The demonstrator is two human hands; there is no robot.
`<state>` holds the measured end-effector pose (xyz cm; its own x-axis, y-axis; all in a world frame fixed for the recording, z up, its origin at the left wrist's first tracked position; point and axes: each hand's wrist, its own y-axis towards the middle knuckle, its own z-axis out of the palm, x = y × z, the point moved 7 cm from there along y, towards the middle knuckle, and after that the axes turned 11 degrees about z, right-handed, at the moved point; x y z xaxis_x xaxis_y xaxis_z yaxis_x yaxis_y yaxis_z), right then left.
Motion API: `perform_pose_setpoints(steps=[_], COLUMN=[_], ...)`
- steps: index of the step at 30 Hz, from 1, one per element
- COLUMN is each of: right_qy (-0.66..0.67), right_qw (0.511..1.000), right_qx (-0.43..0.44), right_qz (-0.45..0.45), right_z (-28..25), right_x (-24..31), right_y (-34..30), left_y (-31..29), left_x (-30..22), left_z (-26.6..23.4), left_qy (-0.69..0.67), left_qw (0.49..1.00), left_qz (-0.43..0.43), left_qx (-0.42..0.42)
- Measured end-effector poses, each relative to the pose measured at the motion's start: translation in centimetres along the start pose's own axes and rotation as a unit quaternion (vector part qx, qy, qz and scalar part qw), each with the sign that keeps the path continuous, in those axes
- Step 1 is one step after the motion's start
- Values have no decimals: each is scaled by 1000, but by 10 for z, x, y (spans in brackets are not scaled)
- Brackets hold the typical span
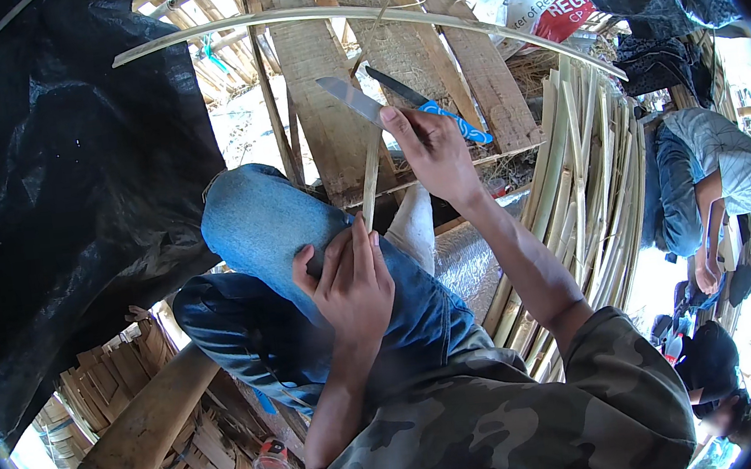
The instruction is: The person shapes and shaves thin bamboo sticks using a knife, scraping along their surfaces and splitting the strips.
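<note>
My right hand [433, 151] is closed on a knife, its grey blade [348, 98] pointing up and left and its handle hidden in my grip. A thin bamboo strip [373, 180] runs upward from my left hand [351, 278] to the knife, its upper end close by the blade and my right thumb. My left fingers pinch the strip's lower part over my jeans [260, 224]. Just behind my right hand, a second knife with a black blade and a blue patterned handle [460, 122] lies on the wooden planks [314, 104].
A long, curved bamboo strip [316, 13] crosses the planks. To the right lies a bundle of split bamboo [585, 185]; farther right a person in grey [714, 148] bends forward. Black plastic sheeting [85, 173] hangs at left, above a thick bamboo pole [131, 434].
</note>
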<state>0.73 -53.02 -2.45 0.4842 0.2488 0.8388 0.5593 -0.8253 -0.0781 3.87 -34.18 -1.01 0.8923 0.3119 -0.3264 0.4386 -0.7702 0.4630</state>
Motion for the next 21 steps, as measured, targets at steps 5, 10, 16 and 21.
perform_pose_setpoints(steps=[5,10,16,21], right_qy=[-11,-4,2,8], right_qw=[1000,1000,1000,1000], right_qx=[11,10,8,-7], right_qz=[3,-2,-2,-7], right_z=[3,3,4,4], right_x=[3,7,8,9], right_y=[-1,-1,0,-2], left_y=[-2,-2,1,1], left_x=[1,0,-2,-2], left_z=[1,2,1,2], left_qy=[11,16,28,29], left_qw=[1000,1000,999,999], left_qz=[9,14,18,13], left_qx=[2,5,15,15])
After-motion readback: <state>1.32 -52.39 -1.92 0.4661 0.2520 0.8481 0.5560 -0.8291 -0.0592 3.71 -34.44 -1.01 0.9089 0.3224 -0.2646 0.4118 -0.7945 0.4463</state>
